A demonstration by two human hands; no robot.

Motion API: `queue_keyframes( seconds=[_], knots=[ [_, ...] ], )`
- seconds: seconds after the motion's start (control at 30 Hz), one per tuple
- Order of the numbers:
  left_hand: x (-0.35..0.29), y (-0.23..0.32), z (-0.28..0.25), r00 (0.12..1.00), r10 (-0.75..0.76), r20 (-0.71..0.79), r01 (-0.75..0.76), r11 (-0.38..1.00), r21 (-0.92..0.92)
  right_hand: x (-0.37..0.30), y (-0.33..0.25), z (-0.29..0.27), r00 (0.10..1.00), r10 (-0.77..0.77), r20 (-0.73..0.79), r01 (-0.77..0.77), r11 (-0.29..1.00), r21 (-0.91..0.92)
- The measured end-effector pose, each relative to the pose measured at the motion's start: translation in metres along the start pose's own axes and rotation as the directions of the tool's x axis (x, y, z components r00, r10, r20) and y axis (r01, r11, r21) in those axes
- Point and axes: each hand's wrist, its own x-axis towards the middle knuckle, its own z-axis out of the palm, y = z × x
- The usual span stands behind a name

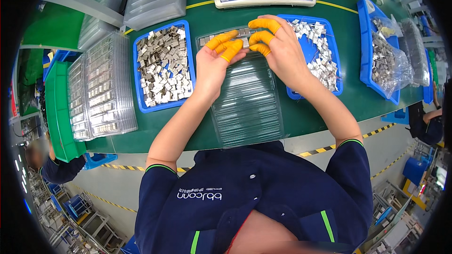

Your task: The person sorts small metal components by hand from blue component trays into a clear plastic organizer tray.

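One navy shirt (292, 188) nearest; one green table (349, 42); three blue bins (165, 107), one left, two right; one clear ridged tray (247, 99) between. Left hand (212, 66) and right hand (287, 59): fingertips narrowed at tray's far row, can't tell if gripping. Metal pieces (204, 41) there and in bins, uncountable. Step looks like seating pieces; next move likely needs fine alignment.
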Motion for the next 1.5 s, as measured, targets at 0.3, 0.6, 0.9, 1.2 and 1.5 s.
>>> queue_keyframes(
  seconds=[0.3, 0.6, 0.9, 1.2, 1.5],
  knots=[
    [0.0, -0.024, -0.006, 0.827, 0.419, 0.374, -0.383, -0.067, 0.921, -0.002, 0.04, 0.02, 0.98, 0.068, 0.189, -0.05, 0.994, -0.099],
    [-0.001, -0.036, -0.012, 0.787, 0.247, 0.566, -0.495, -0.294, 0.817, -0.009, 0.046, 0.026, 0.97, 0.082, 0.231, -0.047, 0.987, -0.153],
    [0.0, -0.038, -0.009, 0.765, 0.3, 0.569, -0.503, -0.274, 0.82, -0.011, 0.047, -0.011, 0.968, 0.162, 0.193, -0.15, 0.986, -0.076],
    [-0.041, -0.024, 0.001, 0.82, 0.134, 0.556, -0.535, -0.162, 0.829, -0.062, -0.012, -0.073, 0.821, 0.506, 0.262, -0.469, 0.862, -0.195],
    [-0.091, -0.033, -0.019, 0.871, 0.043, 0.49, -0.472, -0.204, 0.858, -0.093, -0.005, -0.045, 0.849, 0.492, 0.192, -0.45, 0.865, -0.223]
  ],
)
